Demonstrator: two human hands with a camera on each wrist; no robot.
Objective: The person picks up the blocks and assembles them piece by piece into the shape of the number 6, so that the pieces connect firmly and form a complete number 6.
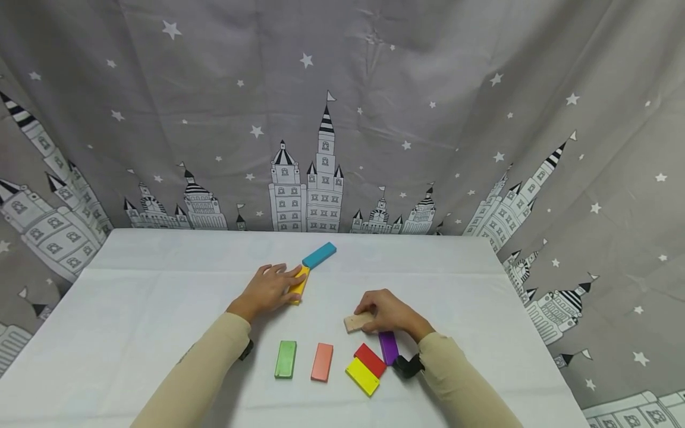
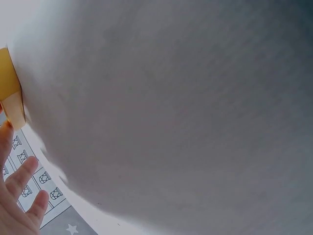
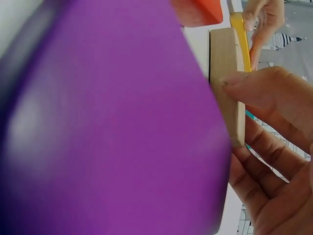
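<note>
My left hand [image 1: 270,289] holds an orange-yellow wooden block [image 1: 301,285] between thumb and fingers, flat on the white cloth. That block's far end meets a blue block [image 1: 319,255], set at an angle to it. In the left wrist view, only part of the orange-yellow block [image 2: 9,78] shows at the left edge. My right hand [image 1: 389,311] pinches a plain, unpainted wooden block [image 1: 357,323] by its right part. The right wrist view shows the thumb on the plain block's [image 3: 225,73] face. A purple block [image 1: 389,348] lies just under the right wrist and looms large in that view.
Nearer me, a green block [image 1: 286,359] and a salmon block [image 1: 322,362] lie apart. To their right, a red block [image 1: 370,359] and a bright yellow block [image 1: 363,376] lie side by side. Behind the white table [image 1: 160,255] hangs a grey curtain [image 1: 407,107] with printed castles.
</note>
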